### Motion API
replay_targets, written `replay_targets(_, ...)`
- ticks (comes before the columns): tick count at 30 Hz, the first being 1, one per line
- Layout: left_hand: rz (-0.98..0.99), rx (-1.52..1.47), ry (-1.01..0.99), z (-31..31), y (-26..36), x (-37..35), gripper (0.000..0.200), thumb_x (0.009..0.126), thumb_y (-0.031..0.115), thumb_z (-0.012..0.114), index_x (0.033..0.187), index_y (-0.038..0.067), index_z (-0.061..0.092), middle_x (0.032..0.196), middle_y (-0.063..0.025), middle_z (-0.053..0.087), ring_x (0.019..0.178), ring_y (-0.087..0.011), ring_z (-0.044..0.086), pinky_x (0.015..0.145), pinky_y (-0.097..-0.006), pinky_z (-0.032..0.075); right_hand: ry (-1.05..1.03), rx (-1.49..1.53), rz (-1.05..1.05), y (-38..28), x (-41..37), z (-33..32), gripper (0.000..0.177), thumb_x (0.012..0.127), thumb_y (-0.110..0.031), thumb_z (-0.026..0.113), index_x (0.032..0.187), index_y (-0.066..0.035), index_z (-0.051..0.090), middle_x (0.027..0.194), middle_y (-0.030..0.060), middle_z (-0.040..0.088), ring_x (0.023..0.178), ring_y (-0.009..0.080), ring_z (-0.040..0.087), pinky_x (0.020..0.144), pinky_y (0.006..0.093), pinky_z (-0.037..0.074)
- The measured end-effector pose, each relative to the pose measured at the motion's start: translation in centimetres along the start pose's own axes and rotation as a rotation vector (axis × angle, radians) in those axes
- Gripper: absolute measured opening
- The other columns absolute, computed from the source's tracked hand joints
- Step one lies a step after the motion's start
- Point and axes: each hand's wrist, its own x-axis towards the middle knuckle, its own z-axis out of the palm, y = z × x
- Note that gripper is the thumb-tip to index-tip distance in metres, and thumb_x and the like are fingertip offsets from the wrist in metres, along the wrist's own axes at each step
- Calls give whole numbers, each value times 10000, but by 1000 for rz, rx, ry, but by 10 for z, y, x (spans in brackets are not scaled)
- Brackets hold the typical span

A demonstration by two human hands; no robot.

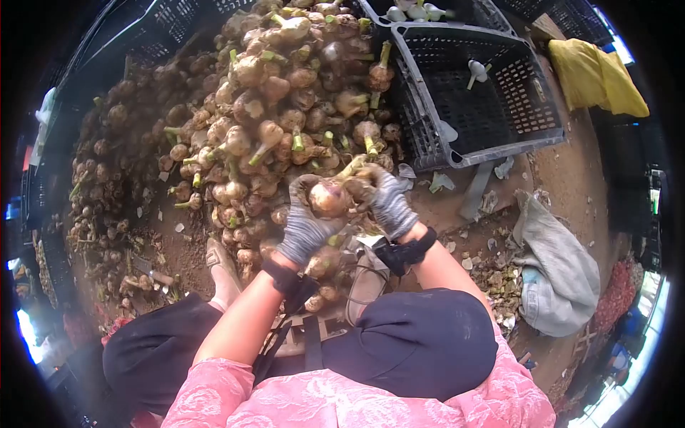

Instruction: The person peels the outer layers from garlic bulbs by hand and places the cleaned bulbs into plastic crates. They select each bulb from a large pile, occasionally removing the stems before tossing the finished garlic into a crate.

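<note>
In front of my knees, my left hand (305,225) is closed round a garlic bulb (330,199) with brownish outer skin. My right hand (386,200) presses curled fingers against the bulb's right side, next to its short pale stem (352,167). Any small tool inside the right fingers is hidden. Both hands wear grey striped knit gloves with dirty fingertips, and dark bands circle the wrists. Just beyond them rises a big heap of untrimmed garlic bulbs (275,89) with cut green stems.
A black plastic crate (428,114) stands at the upper right with a cleaned white garlic bulb (478,72) in it. Behind it, another crate (464,21) holds several white bulbs. A yellow cloth (596,75) and a whitish sack (556,274) lie to the right. Peel scraps litter the ground.
</note>
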Motion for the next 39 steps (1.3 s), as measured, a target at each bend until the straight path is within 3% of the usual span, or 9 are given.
replay_targets(5, 95, 129, 16, 6, 16, -8, 776, 543, 29, 767, 1161, 94, 303, 1075, -72, 437, 979, -171, 472, 882, -319, 425, -106, -156, -134, -13, -1, 12, 330, 759, -213, 716, 948, -24, 522, 851, 45, 599, 763, 103, 540, 656, 247, 480)
replay_targets(15, -293, -458, -76, -3, 34, -14, 798, 581, -64, 722, 1211, 118, 268, 1068, -80, 492, 940, -162, 528, 820, -291, 476, -215, -263, -347, -9, 2, -7, 304, 781, -186, 669, 1018, -10, 596, 879, 91, 618, 803, 181, 578, 756, 307, 462)
replay_targets(17, -106, -202, -155, -12, 32, -8, 709, 638, 56, 727, 1222, 116, 330, 1037, -65, 528, 912, -158, 547, 793, -290, 484, -227, -250, -252, -13, -2, -12, 287, 781, -169, 665, 1010, -9, 598, 896, 97, 624, 816, 173, 581, 757, 293, 458)
replay_targets(20, -585, -706, -323, -14, 58, 2, 620, 743, 512, 599, 1184, 92, 478, 1031, -62, 573, 893, -189, 572, 767, -303, 488, -237, 20, -149, -13, -7, -15, 286, 773, -114, 665, 1034, -13, 601, 928, 40, 623, 837, 120, 565, 761, 262, 460)
replay_targets(25, -634, -874, -286, -15, 35, -5, 673, 738, 525, 614, 1205, 68, 451, 1073, -71, 562, 934, -204, 560, 829, -340, 467, -216, 267, -19, -6, -6, -11, 327, 774, -145, 684, 1061, -24, 586, 947, 23, 617, 852, 101, 561, 765, 251, 461)
replay_targets(27, -257, -144, -373, -14, 40, -1, 648, 735, 474, 646, 1197, 63, 452, 1075, -79, 558, 965, -219, 547, 856, -345, 453, -256, 159, -69, -3, -7, -9, 318, 763, -185, 707, 1016, -26, 599, 926, 25, 623, 832, 98, 564, 752, 254, 466)
replay_targets(32, -465, -562, -345, -16, 58, 0, 677, 717, 553, 636, 1191, 107, 451, 898, -88, 586, 599, -147, 559, 495, -233, 473, -221, 34, -20, -18, -16, -7, 295, 742, -186, 729, 962, -29, 610, 875, 34, 635, 748, 77, 578, 654, 219, 480)
replay_targets(36, -771, -1019, -187, -16, 55, 0, 733, 730, 668, 531, 1219, 128, 444, 984, -96, 572, 673, -153, 580, 498, -222, 474, -308, 306, -49, -17, -19, 1, 259, 731, -70, 699, 962, -13, 599, 877, 42, 636, 745, 101, 598, 656, 232, 500)
replay_targets(39, -530, -747, -148, -18, 42, -2, 674, 760, 580, 571, 1223, 112, 427, 1058, -103, 554, 801, -169, 595, 565, -236, 504, -273, 368, -5, -23, -22, 0, 263, 738, -54, 684, 979, -7, 591, 866, 46, 633, 752, 112, 604, 658, 235, 505)
